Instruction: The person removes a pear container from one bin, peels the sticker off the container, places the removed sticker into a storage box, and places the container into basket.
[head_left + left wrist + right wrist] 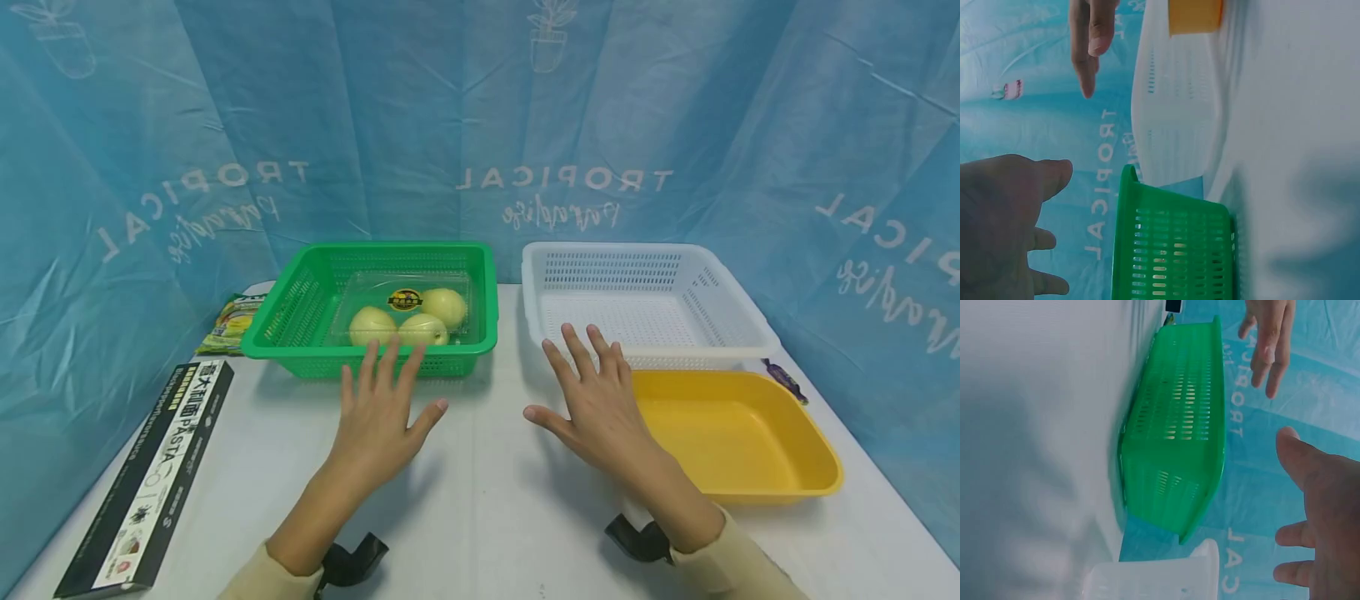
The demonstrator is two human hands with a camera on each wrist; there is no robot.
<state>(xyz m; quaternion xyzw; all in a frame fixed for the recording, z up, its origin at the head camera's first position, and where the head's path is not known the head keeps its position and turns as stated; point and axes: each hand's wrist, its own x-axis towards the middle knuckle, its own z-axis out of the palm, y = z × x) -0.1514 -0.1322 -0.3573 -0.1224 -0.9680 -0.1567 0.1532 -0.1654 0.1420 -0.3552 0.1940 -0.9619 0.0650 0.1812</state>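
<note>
Both hands hover spread over the table, holding nothing, with a reach seemingly in hand.
The left hand [378,417], fingers straight and fanned, hangs before the green basket [292,354] at the far edge of the table [480,517], left of its middle; the right hand [603,408], equally spread, hangs near the white basket [705,357] and the yellow tub [738,433] by the right edge. Any grasp would call for lowering the hands and curling the fingers. Both baskets are pierced, apparently plastic, with flared walls; the tub is smooth with rounded corners. In the green one, a clear, glossy box [375,292] shows three round, pale yellow-green fruits [444,307]. A long, flat pasta box [146,479] lies along the left edge.
</note>
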